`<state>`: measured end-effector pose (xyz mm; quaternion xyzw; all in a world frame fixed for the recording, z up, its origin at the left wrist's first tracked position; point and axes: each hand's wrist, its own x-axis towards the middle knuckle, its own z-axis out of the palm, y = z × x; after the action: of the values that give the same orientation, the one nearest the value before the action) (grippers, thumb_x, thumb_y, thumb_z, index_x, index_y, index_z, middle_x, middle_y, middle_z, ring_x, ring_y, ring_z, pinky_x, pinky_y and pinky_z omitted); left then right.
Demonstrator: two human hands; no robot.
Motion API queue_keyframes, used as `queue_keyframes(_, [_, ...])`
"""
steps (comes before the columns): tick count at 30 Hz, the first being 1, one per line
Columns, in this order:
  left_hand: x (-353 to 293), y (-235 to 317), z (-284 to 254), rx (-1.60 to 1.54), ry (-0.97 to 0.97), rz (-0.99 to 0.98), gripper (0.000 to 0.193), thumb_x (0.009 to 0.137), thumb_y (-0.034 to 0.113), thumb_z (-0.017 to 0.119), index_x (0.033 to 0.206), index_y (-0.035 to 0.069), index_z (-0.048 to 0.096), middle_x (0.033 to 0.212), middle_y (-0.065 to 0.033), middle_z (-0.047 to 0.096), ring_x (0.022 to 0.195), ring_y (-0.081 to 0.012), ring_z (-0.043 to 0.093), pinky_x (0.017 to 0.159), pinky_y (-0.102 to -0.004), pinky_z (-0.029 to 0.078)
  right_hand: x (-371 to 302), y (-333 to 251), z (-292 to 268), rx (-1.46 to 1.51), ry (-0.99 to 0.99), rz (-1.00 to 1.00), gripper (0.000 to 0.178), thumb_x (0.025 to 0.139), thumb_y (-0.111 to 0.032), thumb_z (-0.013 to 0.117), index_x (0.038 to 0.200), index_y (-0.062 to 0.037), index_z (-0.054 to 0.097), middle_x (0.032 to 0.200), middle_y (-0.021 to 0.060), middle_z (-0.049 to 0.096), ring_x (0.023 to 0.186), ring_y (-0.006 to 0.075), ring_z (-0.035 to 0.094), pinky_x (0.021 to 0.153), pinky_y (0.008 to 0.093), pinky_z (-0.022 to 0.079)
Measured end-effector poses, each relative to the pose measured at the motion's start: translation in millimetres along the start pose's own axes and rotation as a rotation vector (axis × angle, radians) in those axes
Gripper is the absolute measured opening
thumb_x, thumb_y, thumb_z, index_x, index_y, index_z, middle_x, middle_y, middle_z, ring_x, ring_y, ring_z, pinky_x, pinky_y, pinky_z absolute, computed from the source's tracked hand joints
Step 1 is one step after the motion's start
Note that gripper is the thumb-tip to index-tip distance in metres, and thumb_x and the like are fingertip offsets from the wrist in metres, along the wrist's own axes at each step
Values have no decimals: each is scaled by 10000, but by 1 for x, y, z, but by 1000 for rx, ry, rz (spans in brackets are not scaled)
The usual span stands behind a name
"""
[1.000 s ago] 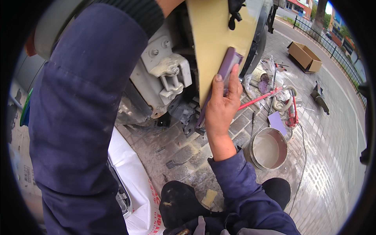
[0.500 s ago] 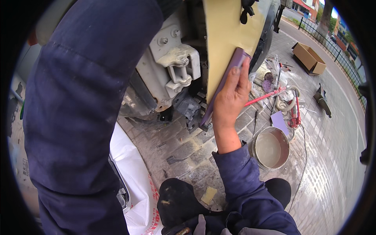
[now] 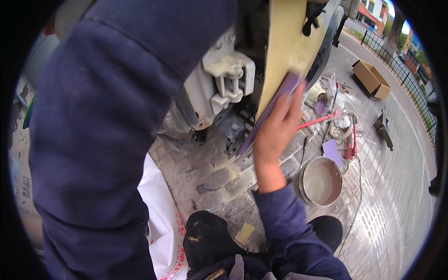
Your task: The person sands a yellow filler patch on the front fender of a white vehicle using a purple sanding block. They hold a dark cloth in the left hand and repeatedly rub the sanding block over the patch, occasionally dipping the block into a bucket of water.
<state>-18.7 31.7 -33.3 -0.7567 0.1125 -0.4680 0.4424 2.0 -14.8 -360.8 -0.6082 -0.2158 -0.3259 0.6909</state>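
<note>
While the right hand (image 3: 275, 133) presses a purple sanding block (image 3: 273, 109) flat against the yellow panel (image 3: 284, 42), fingers curled on it, the left hand is hidden. The block could slip off the panel's edge and drop toward the metal bowl (image 3: 321, 181) below.

left hand: out of sight, the raised dark blue sleeve (image 3: 107, 126) runs past the top edge.
right hand (image 3: 275, 130): fingers partly hidden behind the purple sanding sheet (image 3: 270, 112).
cream panel (image 3: 284, 42): top cut off by the edge.
clutter by the red tool (image 3: 347, 144): too small to tell.
knees: cropped at the bottom.
</note>
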Motion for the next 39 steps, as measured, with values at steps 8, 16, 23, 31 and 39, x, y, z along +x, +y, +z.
queue_keyframes(8, [3,-2,12,-50,115,76,144,860,114,726,898,99,864,962,-108,842,970,-285,816,885,-414,629,-3,5,-4,-23,-49,237,520,1185,-153,534,1667,32,479,1275,218,636,1162,314,577,1030,417,450])
queue_keyframes(16, [10,-11,22,2,158,215,162,890,202,728,892,117,866,978,-52,828,1048,-266,747,978,-390,554,-22,6,-8,-70,-105,192,536,1175,-152,534,1682,10,471,1128,149,596,1076,285,549,1005,398,441])
queue_keyframes(23, [9,-7,15,-61,29,182,216,846,255,727,895,94,861,1025,-58,821,1089,-270,731,1000,-408,541,-32,35,-9,-11,-106,182,556,1178,-168,552,1714,-58,452,1147,133,588,1100,279,539,1017,387,434])
queue_keyframes(31, [5,-8,8,-69,18,160,245,881,265,694,927,94,863,1097,-61,812,1143,-269,718,1026,-432,536,-48,49,-13,55,-31,428,497,1209,-201,506,1693,-85,494,1394,183,589,1254,283,605,1126,396,468])
queue_keyframes(39, [8,-9,4,-118,-32,148,249,889,281,703,927,93,862,1089,-51,809,1135,-268,714,1034,-433,529,-62,39,-18,22,-124,300,554,1204,-267,542,1664,33,471,1472,230,575,1344,348,572,1164,416,448])
